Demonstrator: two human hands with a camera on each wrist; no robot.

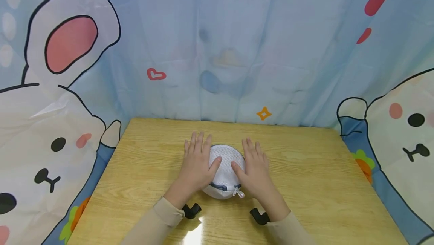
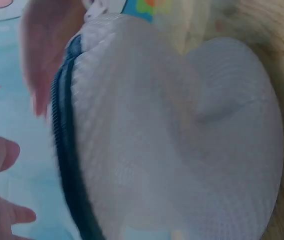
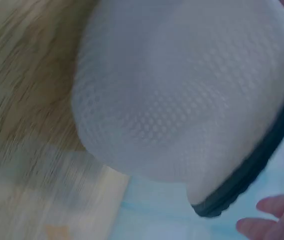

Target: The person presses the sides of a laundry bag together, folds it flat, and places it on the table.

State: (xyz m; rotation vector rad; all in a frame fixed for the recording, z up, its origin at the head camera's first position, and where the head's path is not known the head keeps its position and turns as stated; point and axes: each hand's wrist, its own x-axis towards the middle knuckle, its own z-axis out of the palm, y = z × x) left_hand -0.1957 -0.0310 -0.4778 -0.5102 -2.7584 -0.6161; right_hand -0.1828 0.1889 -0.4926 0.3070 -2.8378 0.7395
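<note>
A rounded white mesh laundry bag [image 1: 226,169] sits on the table between the two hands. Its dark zipper [image 2: 69,145] runs around the top edge, and a pale zipper pull [image 1: 238,192] hangs at the near side. The left hand [image 1: 197,165] is at the bag's left side, fingers stretched forward and thumb over the mesh top. At the opposite side is the right hand [image 1: 255,171], its fingers also extended and its thumb lying over the top. Both wrist views show the bag's soft side wall, with a dent in the left one. Parts of the palms are hidden.
The wooden table [image 1: 322,177] extends to both sides and ends at a light blue cartoon curtain [image 1: 237,41] behind. Black curved pieces stick out by the left wrist [image 1: 192,211] and the right wrist [image 1: 260,216].
</note>
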